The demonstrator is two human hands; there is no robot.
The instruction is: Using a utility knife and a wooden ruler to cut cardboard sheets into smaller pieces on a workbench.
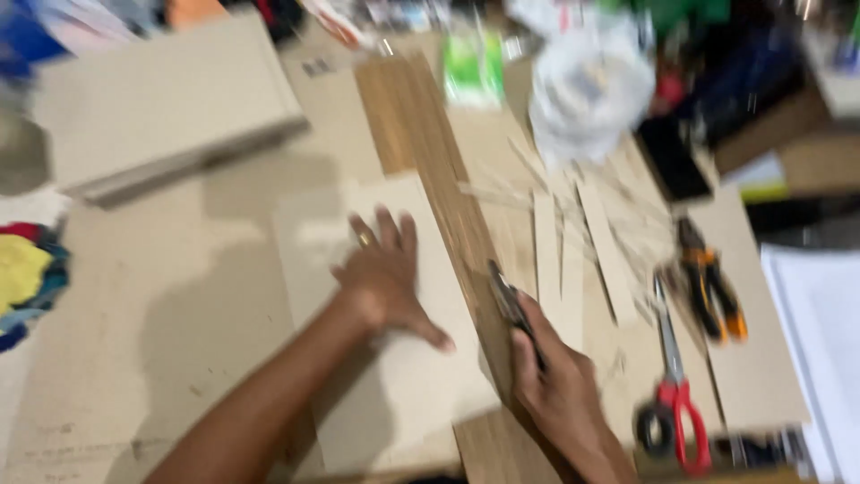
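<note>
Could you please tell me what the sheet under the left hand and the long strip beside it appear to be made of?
The sheet looks like plain cardboard: matte, pale tan, thin-edged. The long strip looks like wood or wood-look laminate: brown with lengthwise grain lines. Blur leaves both uncertain.

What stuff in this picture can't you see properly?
All in the head view:
- Dark thin tool in the right hand: motion blur hides its tip and kind.
- Flat pale cardboard sheet under the left hand: the palm covers part; any marks are blurred away.
- Red-handled scissors: handles nearly cut by the bottom edge.
- White crumpled plastic bag: contents blurred.
- Colourful cloth pile: cut off by the left edge.
</note>
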